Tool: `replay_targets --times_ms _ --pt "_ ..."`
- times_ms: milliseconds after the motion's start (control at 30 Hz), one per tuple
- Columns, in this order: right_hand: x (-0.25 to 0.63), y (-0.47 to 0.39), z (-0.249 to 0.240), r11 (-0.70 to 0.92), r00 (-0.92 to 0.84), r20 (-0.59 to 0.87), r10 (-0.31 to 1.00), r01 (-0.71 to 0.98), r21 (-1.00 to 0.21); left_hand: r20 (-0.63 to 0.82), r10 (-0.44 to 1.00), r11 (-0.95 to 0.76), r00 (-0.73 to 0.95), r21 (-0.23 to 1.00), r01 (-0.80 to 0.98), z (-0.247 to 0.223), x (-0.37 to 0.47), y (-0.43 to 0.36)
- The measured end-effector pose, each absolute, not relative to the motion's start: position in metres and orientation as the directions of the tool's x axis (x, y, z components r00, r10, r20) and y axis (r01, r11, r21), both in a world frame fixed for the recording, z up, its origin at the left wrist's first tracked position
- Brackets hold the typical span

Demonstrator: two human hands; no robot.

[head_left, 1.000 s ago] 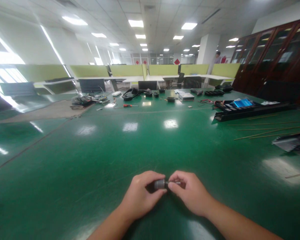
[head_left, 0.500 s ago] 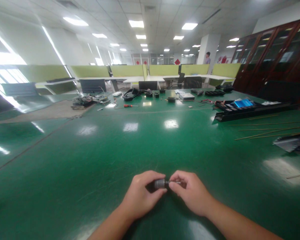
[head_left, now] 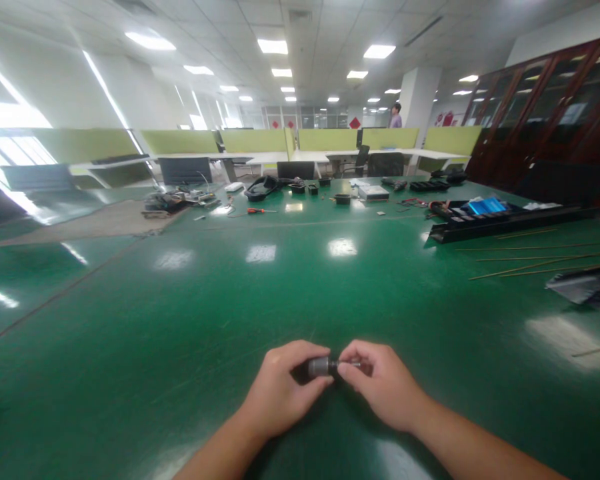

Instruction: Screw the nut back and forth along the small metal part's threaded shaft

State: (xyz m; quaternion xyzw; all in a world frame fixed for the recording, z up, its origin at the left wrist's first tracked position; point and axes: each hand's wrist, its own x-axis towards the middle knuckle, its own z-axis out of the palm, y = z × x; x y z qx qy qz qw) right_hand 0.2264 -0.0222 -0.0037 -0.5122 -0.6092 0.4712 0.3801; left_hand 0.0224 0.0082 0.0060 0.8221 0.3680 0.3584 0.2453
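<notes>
Grey cylinder: one, short and smooth-sided, dark with a dull paler sheen; it lies level, its axis running left to right, low in the view between the two hands (whether it touches the tabletop, I cannot tell).
Thin shaft: one, slim and bright, in line with the cylinder's right end, a narrow dark neck between them.
Left hand: fingers parted by just the cylinder's thickness, gripping it, index finger along the far side and thumb along the near side.
Right hand: fingers nearly together, pinching the shaft.
Screwdriver: one, orange-handled, well beyond the hands.
White box: one, toward the far edge.
Black channel: one long piece at the right, with one shiny blue pack beside it.
Thin rods: at least five on the right side, some crossing.
Red diamonds: three in the background, one larger than the other two.
Person: one, far off behind the green partitions, in a light purple top.
</notes>
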Motion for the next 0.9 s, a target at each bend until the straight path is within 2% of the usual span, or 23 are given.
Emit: replay_targets --times_ms 900 --pt "0.2265 -0.0219 -0.0044 0.04 -0.171 -0.01 0.985 0.287 -0.957 0.42 0.781 -0.611 0.462 0.665 0.428 0.0043 0.0218 0.0095"
